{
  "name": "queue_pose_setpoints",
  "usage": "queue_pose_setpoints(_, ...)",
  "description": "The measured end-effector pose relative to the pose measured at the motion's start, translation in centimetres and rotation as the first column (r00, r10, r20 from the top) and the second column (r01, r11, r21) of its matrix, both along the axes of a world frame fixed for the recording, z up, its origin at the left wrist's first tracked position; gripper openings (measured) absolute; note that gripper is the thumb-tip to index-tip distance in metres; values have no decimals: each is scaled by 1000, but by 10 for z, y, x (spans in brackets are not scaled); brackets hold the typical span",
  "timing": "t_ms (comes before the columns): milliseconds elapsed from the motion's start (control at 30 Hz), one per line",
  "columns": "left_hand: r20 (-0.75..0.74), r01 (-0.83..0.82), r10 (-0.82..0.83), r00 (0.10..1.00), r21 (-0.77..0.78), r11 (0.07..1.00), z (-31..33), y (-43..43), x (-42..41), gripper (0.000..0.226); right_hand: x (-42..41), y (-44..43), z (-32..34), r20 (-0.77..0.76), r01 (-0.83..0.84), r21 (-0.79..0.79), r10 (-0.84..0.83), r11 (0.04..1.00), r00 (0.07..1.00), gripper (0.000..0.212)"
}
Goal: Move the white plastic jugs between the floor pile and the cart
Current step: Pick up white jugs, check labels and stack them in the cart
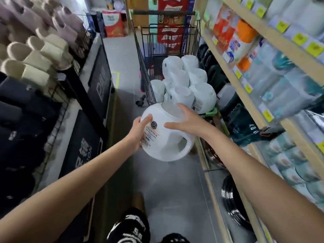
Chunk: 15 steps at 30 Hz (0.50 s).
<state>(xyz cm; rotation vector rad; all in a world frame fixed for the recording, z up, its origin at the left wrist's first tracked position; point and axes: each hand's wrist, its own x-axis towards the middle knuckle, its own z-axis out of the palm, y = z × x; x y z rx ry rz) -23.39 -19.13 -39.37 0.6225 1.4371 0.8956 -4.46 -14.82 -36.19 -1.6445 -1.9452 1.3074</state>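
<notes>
Your white jug point(164, 141) is held mid-aisle, just short of the cart point(145, 81) loaded with stacked jugs point(184, 79); a shelf point(226, 61) crowds the right. Left hand point(140, 132) fingers curl round its side; right hand point(187, 120) fingers lie spread and straight on top

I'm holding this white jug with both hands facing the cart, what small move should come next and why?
Likely ease the white jug forward toward the stacked jugs at the wire cart: the left hand grips its side, the right hand rests on top, and the stack sits ahead.
</notes>
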Motion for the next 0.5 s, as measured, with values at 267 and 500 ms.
queue_pose_setpoints(267, -103, 181, -177, 979, 22, 983, 2, 137, -50, 46, -42, 111, -2, 76, 52, -117, -43, 992, 996, 130)
queue_pose_setpoints(500, -88, 255, -255, 963, -9, 967, -7, 242, -53, 58, -49, 194, -22, -5, 229, -47, -229, 972, 973, 102)
